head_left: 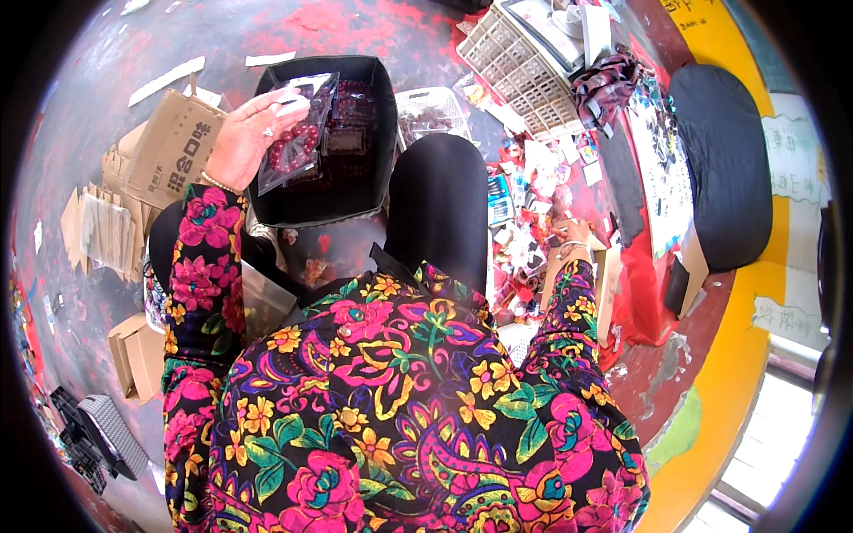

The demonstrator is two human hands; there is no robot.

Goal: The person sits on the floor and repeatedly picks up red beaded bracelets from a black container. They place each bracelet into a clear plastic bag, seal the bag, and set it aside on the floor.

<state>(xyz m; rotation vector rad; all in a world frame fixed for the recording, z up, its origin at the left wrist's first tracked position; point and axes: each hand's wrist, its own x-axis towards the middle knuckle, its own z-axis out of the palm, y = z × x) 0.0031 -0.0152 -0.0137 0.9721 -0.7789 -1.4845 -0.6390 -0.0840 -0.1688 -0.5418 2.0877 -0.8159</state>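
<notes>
My left hand point(242, 142) is closed on the upper edge of a clear plastic bag point(313, 99), with something white at the fingertips. Dark red bead strings point(293, 149) show through the bag, which hangs over the left side of a black bin point(384, 147). More bagged red beads point(348, 133) lie inside that bin. Off to the right, my right hand point(573, 234) reaches into a heap of small mixed packets point(524, 244), just above a narrow cardboard box point(609, 289). Its fingers are bent inward; whatever they hold is too small to make out.
Cardboard boxes point(169, 147) and a stack of clear sleeves point(107, 233) stand left. A white basket point(431, 114) sits beyond my knee. A beige crate point(520, 67) is at the far right, near a black stool seat point(720, 169). Paper scraps litter the red-stained floor point(89, 302).
</notes>
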